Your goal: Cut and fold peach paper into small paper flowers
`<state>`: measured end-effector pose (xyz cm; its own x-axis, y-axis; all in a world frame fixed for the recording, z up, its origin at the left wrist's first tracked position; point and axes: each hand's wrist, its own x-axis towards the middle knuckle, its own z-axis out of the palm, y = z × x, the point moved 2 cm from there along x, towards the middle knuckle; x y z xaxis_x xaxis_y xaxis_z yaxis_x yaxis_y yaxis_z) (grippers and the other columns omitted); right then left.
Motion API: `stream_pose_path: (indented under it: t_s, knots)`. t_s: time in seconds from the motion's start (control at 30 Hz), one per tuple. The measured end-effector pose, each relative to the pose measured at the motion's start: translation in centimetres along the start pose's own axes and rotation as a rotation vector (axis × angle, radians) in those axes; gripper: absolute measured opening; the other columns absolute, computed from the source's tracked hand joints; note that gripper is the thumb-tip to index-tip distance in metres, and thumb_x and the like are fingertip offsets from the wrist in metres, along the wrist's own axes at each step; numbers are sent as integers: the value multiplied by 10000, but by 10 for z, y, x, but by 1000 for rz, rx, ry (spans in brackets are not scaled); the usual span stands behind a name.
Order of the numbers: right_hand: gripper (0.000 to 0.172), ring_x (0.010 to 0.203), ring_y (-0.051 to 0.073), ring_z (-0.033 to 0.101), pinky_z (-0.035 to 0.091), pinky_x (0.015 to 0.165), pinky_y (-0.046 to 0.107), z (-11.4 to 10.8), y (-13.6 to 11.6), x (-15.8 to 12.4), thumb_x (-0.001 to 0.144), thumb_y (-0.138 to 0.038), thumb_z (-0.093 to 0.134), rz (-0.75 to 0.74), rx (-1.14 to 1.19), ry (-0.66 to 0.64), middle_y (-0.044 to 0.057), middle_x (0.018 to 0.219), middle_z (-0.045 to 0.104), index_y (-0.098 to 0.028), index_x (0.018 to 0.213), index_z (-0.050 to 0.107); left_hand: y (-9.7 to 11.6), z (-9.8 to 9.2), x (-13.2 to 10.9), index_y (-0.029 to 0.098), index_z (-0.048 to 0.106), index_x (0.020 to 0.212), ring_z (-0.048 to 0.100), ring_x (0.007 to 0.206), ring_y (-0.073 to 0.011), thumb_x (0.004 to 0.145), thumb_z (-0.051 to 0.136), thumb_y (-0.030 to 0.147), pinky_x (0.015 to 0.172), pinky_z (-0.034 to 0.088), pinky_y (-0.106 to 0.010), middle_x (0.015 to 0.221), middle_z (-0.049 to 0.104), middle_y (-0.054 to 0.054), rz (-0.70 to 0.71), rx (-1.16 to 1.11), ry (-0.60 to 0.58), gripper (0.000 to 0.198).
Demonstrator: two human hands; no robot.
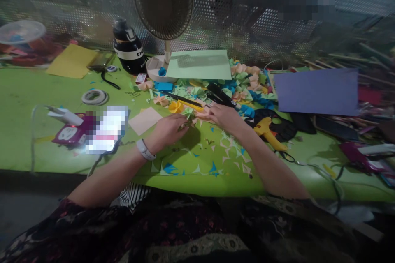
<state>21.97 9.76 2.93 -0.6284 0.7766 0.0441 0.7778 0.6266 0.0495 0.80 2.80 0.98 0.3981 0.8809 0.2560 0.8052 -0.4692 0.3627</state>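
Observation:
My left hand, with a white band on the wrist, is low over the green table, fingers curled together. At its fingertips is a light green paper flower; whether the fingers grip it or something else is hidden. To the right, my right hand has its fingers closed on a piece of peach paper. A yellow paper flower and a black-and-yellow craft knife lie just beyond both hands. A pale pink paper square is left of my left hand.
Behind the hands spread several paper flowers and a black stapler-like tool. A yellow glue gun lies right, beside purple paper. A fan, bottle, tape roll and lit phone stand around.

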Motion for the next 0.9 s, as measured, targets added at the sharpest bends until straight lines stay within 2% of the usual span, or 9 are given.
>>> stream_pose_path:
  t_s: [0.17,0.37,0.47,0.63,0.7,0.9]
  knots:
    - [84,795,173,605,326,589,253,1,6,-2,913,-236,627,7,120,13,64,910,677,-175,855,635,0,0,0,163,706,1006,696,981,-228,926,535,259,841,573,-367,1123,728,-119,-3,0,-12,212]
    - [152,790,171,596,311,583,260,1,7,-2,904,-239,623,26,272,-105,53,882,684,-188,771,678,2,0,2,143,703,1015,692,995,-256,919,565,271,841,564,-380,1083,730,-134,-6,-9,-53,212]
    - [152,769,168,582,295,580,264,1,4,0,842,-222,683,81,269,-57,58,863,668,-172,704,643,3,-1,2,143,710,1003,693,981,-257,924,550,260,819,564,-379,1067,731,-138,4,-19,-81,213]
    - [229,653,146,550,289,565,263,6,5,0,822,-305,687,122,463,-138,20,703,642,-184,636,630,3,0,1,162,721,1032,693,957,-238,936,546,304,817,558,-368,1043,740,-121,29,-45,-54,244]
    - [201,666,153,566,306,579,262,5,7,0,824,-307,667,121,522,-127,18,702,654,-192,660,656,2,0,0,165,720,1056,693,956,-234,942,541,326,817,558,-365,1057,741,-119,33,-49,-47,267]
    - [107,732,169,589,332,608,264,-3,6,-3,793,-173,630,85,440,-85,42,807,686,-194,699,675,2,1,1,157,722,1060,690,946,-243,938,538,312,803,552,-373,1059,739,-133,37,-65,-46,269]
